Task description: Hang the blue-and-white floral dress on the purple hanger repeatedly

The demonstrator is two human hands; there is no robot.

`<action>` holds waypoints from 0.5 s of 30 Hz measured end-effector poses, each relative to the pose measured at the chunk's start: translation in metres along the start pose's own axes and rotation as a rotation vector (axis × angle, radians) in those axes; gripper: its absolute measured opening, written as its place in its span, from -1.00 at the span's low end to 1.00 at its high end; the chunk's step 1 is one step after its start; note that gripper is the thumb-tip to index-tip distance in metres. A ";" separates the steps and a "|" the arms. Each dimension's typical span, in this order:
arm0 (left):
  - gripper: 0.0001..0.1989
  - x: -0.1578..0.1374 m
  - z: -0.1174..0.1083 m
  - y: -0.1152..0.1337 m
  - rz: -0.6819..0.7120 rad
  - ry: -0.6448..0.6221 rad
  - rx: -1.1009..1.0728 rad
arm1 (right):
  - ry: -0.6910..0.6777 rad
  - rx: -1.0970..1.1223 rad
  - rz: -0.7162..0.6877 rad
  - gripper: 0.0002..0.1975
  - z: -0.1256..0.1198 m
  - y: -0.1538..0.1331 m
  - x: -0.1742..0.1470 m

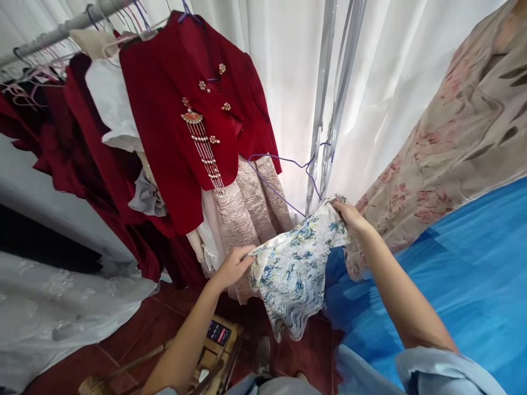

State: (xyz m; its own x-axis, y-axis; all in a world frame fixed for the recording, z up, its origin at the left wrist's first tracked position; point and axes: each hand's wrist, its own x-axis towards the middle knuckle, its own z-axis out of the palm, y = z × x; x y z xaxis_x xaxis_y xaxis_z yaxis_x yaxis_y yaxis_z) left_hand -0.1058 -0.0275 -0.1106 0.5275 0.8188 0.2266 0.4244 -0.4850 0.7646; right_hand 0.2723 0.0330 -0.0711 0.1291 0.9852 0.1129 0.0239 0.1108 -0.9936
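Stretched between my two hands is a white short-sleeved top [294, 269] with a blue and yellow flower print. My left hand [234, 267] pinches its upper left corner, and my right hand [349, 215] grips the upper right corner near the sleeve. The garment hangs down in loose folds. Just behind its top edge, a purple wire hanger [284, 159] dangles from a metal stand [325, 109]; whether the hanger touches the cloth I cannot tell. Close beyond my left hand hangs a pink textured skirt [251, 203] below a red velvet jacket [185, 109] with beaded brooches.
A clothes rail [66, 27] with red and white garments runs along the upper left. Blue tulle [465, 274] and a beige floral dress [432, 164] fill the right. Below stands a small wooden stool [233, 340] with a phone [218, 332] on it. White lace fabric [53, 312] reaches the floor at left.
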 end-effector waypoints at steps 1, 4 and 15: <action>-0.79 0.002 -0.006 -0.011 -0.006 -0.016 0.033 | -0.012 0.023 -0.001 -0.84 0.001 -0.001 -0.002; -0.89 0.016 -0.021 -0.055 -0.025 -0.099 0.139 | -0.056 -0.035 -0.055 -0.85 -0.006 -0.007 -0.011; -0.84 0.225 -0.110 -0.081 0.062 0.325 0.173 | 0.007 -0.401 -0.223 -0.72 -0.021 -0.024 -0.046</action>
State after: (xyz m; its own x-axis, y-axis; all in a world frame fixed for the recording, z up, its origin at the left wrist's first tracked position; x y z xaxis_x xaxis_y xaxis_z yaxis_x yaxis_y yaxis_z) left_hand -0.1019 0.2300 -0.0553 0.3070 0.8273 0.4704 0.5312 -0.5591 0.6365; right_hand 0.2865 -0.0178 -0.0524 0.0840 0.9420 0.3248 0.4334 0.2589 -0.8632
